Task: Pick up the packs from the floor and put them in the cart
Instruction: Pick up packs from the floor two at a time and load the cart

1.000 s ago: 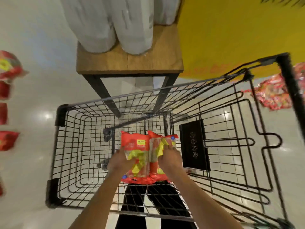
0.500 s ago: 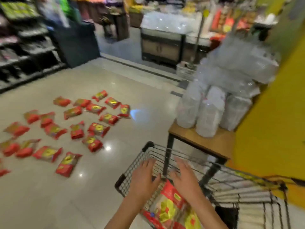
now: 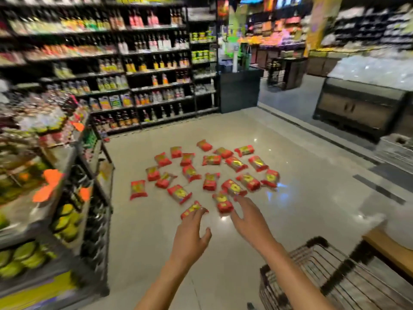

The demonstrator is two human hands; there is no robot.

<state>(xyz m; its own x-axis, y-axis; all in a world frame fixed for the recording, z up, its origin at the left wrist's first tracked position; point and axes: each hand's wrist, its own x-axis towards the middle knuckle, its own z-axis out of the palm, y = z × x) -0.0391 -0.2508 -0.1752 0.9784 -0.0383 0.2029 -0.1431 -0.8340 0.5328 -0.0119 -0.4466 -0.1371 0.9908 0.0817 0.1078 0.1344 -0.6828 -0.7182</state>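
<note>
blurred shelves [image 3: 134,63], cart [image 3: 335,283] cut off (corner only), hands [image 3: 190,236] empty

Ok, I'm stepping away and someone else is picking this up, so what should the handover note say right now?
Left hand: open, empty, stretched toward the floor.
Right hand: open, empty, also stretched forward.
Packs: about two dozen red ones scattered on the floor ahead; the nearest pack lies just past the left fingertips.
Cart: at lower right; its contents are not visible.
Left: nearly the whole pile is still to pick up.
</note>
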